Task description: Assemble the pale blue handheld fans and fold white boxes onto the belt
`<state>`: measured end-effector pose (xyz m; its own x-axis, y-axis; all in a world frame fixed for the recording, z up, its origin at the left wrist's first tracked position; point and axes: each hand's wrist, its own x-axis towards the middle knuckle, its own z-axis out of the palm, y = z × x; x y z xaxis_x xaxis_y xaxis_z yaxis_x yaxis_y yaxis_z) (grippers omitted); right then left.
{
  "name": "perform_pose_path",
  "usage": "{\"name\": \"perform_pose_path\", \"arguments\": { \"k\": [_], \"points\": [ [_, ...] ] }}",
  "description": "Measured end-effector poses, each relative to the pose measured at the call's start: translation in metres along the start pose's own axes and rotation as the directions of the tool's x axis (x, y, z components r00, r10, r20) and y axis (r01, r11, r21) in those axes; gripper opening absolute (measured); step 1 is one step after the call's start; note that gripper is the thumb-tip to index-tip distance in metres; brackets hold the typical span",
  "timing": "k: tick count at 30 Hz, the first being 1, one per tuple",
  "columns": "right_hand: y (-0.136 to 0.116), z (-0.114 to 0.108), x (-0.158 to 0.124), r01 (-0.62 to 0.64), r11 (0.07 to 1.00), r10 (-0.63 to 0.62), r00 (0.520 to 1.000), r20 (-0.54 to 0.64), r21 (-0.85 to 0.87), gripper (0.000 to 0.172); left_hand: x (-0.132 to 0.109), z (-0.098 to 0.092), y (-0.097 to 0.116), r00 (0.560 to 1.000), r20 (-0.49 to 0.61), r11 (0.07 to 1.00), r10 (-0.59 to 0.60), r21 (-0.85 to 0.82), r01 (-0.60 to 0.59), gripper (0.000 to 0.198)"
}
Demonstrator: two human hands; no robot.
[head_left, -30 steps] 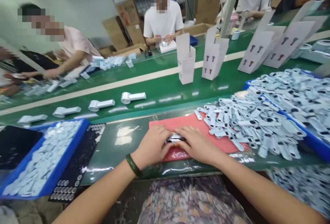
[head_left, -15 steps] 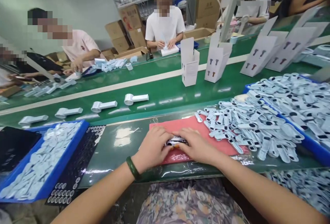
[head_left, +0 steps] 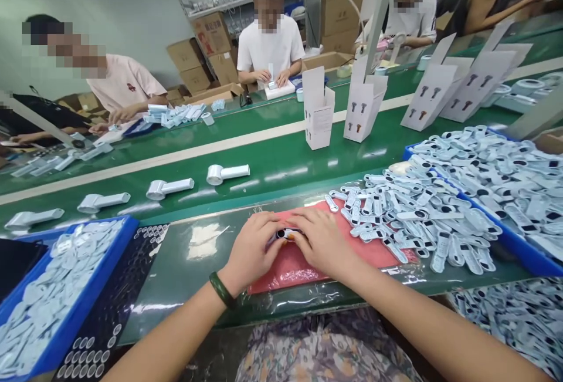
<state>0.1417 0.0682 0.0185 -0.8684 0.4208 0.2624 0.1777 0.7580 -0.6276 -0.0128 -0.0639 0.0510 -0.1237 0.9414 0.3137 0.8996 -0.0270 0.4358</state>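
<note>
Both my hands meet over a pink foam sheet [head_left: 285, 275] on the bench. My left hand [head_left: 253, 244], with a green bangle at the wrist, grips one end of a pale plastic cover piece [head_left: 288, 233] with a dark oval in it. The other end is in my right hand [head_left: 323, 238], thumb and fingers curled round it. My fingers hide most of the piece. Right of my right hand lies a heap of similar pale-blue cover pieces [head_left: 404, 212], partly on the foam sheet.
A blue bin [head_left: 523, 256] full of such pieces stands at the right, another blue bin [head_left: 125, 238] at the left beside a black sheet of round stickers [head_left: 85, 344]. White handled parts [head_left: 229, 173] and white boxes [head_left: 319, 121] stand on the green belt [head_left: 272, 147]. Co-workers sit across.
The view has shifted slightly. The cover piece between my hands is turned a little and more covered by my fingers. White parts on the belt appear slightly further left.
</note>
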Motion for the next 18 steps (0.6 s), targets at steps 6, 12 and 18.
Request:
{"name": "perform_pose_path", "arguments": {
  "k": [6, 12, 18],
  "points": [
    [0.010, 0.016, 0.016, 0.017, 0.990, -0.016, 1.000, -0.012, 0.139, 0.025, 0.017, -0.002, -0.018, 0.999, 0.037, 0.993, -0.036, -0.113, 0.040, 0.019],
    [0.017, 0.024, 0.020, -0.014, 0.958, 0.030, 0.998, -0.055, 0.285, 0.024, 0.021, -0.001, -0.018, 0.997, 0.030, 0.989, -0.076, -0.123, 0.079, 0.020],
    [0.022, 0.024, 0.008, 0.115, 0.929, -0.097, 0.993, -0.067, 0.351, 0.022, 0.007, 0.008, -0.010, 0.992, -0.077, 0.987, -0.097, -0.139, 0.086, 0.017]
  ]
}}
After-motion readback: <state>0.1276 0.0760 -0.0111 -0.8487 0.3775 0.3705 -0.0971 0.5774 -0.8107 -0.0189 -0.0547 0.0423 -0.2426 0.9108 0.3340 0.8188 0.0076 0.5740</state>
